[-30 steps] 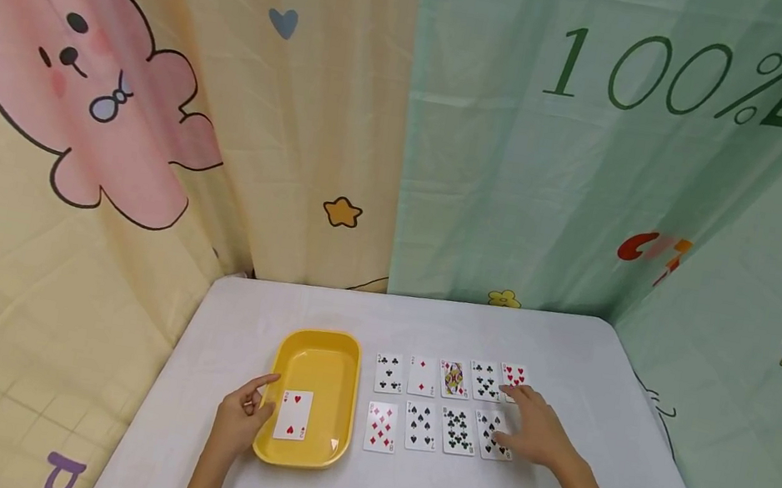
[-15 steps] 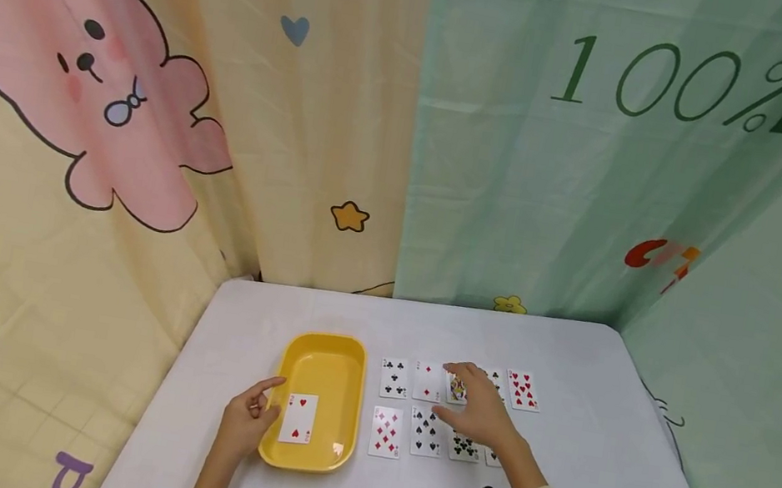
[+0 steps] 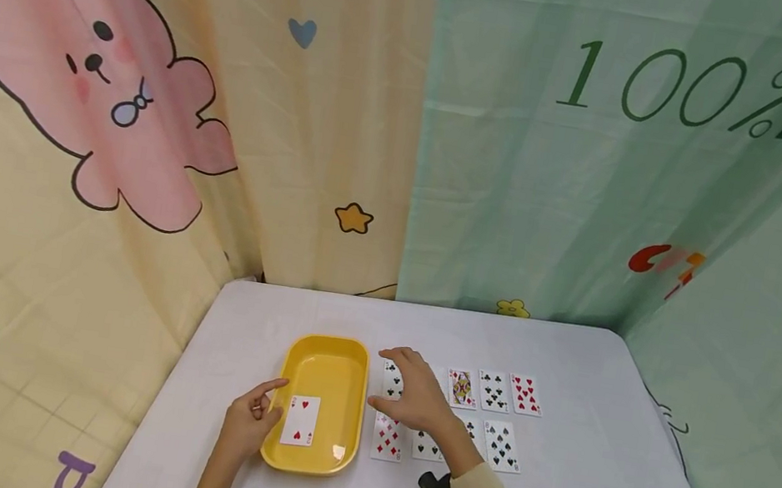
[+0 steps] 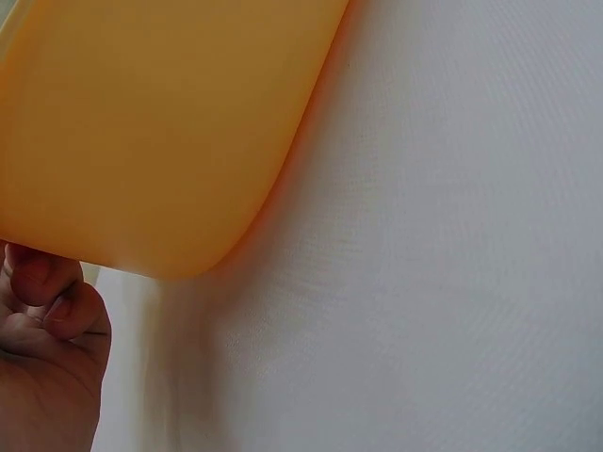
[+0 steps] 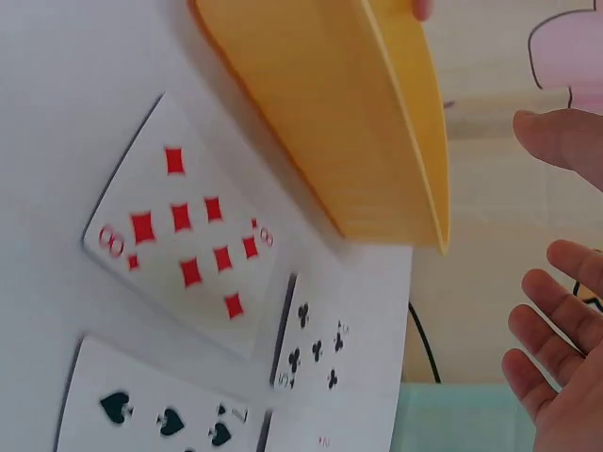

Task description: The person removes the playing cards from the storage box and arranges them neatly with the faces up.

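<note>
My left hand [image 3: 247, 423] grips the left rim of a yellow tray [image 3: 327, 365]; in the left wrist view its curled fingers [image 4: 71, 306] touch the tray's edge. A two of hearts [image 3: 300, 421] lies face up in the tray. Right of the tray, my right hand [image 3: 417, 393] hovers over the left end of two rows of playing cards, fingers spread and holding nothing. Below it, the right wrist view shows an eight of diamonds [image 5: 181, 235], a five of clubs [image 5: 316, 348] and a seven of spades [image 5: 155, 410]. The hand hides some cards in the head view.
Farther right lie a face card [image 3: 462, 388], a club card [image 3: 494, 391], a heart card [image 3: 525, 395] and a spade card [image 3: 501, 446]. A white-covered table [image 3: 596, 443] carries everything, with printed curtains [image 3: 523, 171] behind it.
My right hand has moved left across the cards, from the right end of the rows to near the tray, uncovering the right-hand cards. My left hand stays at the tray.
</note>
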A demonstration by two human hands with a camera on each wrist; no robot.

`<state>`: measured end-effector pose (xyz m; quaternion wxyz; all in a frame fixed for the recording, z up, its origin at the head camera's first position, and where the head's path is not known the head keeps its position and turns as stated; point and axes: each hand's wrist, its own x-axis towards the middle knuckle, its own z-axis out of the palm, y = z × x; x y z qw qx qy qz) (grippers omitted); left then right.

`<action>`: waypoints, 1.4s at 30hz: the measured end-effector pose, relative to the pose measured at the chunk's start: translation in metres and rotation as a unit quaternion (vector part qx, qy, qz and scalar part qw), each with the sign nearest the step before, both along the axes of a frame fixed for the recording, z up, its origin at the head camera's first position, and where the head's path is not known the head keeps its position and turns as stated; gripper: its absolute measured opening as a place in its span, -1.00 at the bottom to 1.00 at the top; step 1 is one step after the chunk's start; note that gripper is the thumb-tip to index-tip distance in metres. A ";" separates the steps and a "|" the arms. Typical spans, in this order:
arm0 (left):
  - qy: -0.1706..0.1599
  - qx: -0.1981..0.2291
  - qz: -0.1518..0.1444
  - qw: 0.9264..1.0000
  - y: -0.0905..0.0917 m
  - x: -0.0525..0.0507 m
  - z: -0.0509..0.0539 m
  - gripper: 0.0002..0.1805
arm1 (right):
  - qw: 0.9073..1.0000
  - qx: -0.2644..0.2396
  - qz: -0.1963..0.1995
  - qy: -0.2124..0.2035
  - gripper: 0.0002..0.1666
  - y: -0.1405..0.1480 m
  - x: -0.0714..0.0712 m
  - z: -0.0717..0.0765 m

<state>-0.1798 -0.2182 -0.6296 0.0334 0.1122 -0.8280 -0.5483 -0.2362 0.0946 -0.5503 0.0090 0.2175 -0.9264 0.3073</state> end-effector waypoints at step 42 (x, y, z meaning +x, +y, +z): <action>0.017 0.044 -0.011 0.999 -0.002 0.001 -0.002 -0.51 | 0.970 0.227 0.071 -0.040 -0.01 -0.134 0.008 -0.049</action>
